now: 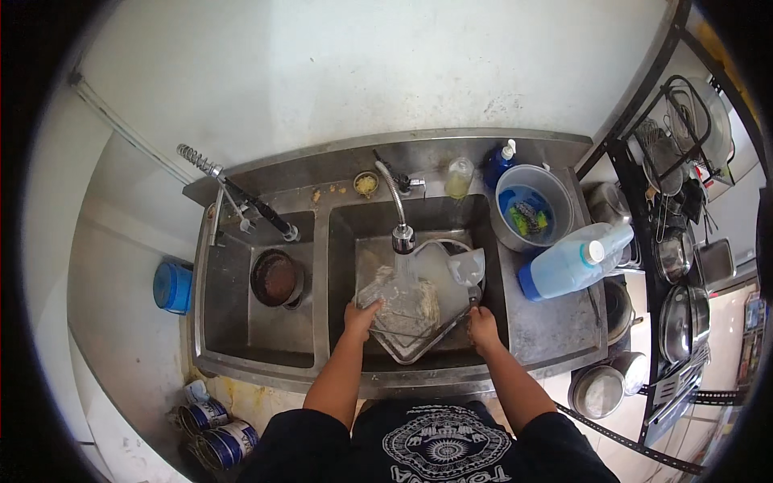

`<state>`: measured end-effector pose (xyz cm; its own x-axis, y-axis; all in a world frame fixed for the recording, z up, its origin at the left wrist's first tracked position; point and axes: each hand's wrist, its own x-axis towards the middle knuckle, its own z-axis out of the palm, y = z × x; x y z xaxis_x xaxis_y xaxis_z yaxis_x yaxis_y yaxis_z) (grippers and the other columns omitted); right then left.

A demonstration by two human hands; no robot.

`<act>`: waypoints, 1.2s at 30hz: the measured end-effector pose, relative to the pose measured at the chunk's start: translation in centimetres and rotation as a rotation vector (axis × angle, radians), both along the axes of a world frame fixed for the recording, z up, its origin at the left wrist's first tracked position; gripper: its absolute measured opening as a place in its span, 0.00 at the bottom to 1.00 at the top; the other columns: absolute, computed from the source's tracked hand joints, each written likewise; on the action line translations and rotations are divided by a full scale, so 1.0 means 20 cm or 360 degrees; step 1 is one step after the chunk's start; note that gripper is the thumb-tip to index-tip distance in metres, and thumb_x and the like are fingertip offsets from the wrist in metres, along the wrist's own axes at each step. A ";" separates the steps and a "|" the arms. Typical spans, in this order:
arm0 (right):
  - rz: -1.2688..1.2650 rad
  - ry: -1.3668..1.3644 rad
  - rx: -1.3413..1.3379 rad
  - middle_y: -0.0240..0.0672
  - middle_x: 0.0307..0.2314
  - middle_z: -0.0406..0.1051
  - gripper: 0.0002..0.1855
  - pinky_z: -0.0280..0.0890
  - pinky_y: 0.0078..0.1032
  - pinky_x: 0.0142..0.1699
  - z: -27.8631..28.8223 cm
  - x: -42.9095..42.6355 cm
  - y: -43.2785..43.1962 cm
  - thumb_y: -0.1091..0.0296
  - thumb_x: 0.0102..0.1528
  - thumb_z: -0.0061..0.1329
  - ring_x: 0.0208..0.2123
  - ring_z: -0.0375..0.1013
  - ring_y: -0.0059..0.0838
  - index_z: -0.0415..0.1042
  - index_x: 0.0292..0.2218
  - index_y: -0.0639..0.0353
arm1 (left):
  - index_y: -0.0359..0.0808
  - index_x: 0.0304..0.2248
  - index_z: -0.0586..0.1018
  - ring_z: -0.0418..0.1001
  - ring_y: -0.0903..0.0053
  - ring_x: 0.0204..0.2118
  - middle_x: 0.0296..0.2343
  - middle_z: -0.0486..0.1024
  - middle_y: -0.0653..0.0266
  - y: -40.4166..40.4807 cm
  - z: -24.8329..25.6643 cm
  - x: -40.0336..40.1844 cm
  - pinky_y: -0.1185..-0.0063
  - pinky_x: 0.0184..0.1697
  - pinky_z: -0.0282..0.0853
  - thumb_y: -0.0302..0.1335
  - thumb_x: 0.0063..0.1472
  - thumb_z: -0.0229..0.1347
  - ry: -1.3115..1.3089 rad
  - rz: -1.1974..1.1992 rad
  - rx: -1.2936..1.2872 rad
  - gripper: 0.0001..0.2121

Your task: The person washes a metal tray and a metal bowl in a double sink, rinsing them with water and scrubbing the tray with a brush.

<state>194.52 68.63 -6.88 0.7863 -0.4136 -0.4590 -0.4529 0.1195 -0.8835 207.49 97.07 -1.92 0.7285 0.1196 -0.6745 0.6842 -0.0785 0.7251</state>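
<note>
Water runs from the flexible faucet (403, 237) over a clear container (401, 311) in the right basin. My left hand (362, 319) grips the left edge of that container. At the basin's right side, my right hand (482, 329) is closed on the dark handle of a scraper-like tool (468, 267) with a broad pale blade. Beneath the clear container a rectangular metal tray (406, 356) lies tilted, one corner towards me. Cloudy water and a round metal rim show behind it. Whether my right fingers also touch the tray, I cannot tell.
A dark pot (276, 279) sits in the left basin (259, 344), below a spray hose (259, 208). Along the counter are a small bowl (366, 184), a glass jar (459, 178), a blue pump bottle (500, 163), a pot with sponges (534, 175) and a large bottle (558, 271). Shelves with cookware stand at right.
</note>
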 end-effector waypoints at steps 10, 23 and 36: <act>-0.0266 0.0154 0.0020 0.31 0.16 0.58 0.14 0.53 0.25 0.14 -0.20 0.06 0.34 0.57 0.63 0.37 0.11 0.58 0.23 0.63 0.34 0.59 | 0.25 0.48 0.61 0.69 0.61 0.45 0.44 0.67 0.45 0.03 -0.08 -0.29 0.65 0.48 0.66 0.31 0.53 0.64 -0.0021 0.0605 -0.0253 0.30; 0.0438 0.0393 -0.0079 0.39 0.18 0.63 0.17 0.58 0.32 0.17 -0.12 0.02 0.49 0.57 0.63 0.36 0.16 0.66 0.32 0.64 0.38 0.65 | 0.22 0.50 0.57 0.70 0.60 0.44 0.45 0.65 0.46 0.04 -0.04 -0.32 0.67 0.44 0.69 0.31 0.54 0.63 -0.0028 0.0818 -0.0206 0.32; -0.0032 0.0757 0.0067 0.63 0.28 0.70 0.17 0.66 0.41 0.35 0.29 0.13 0.42 0.61 0.60 0.39 0.34 0.73 0.54 0.67 0.35 0.70 | 0.23 0.50 0.56 0.67 0.61 0.47 0.46 0.63 0.45 0.05 -0.14 -0.32 0.68 0.49 0.64 0.30 0.53 0.64 -0.0113 0.0746 -0.0216 0.33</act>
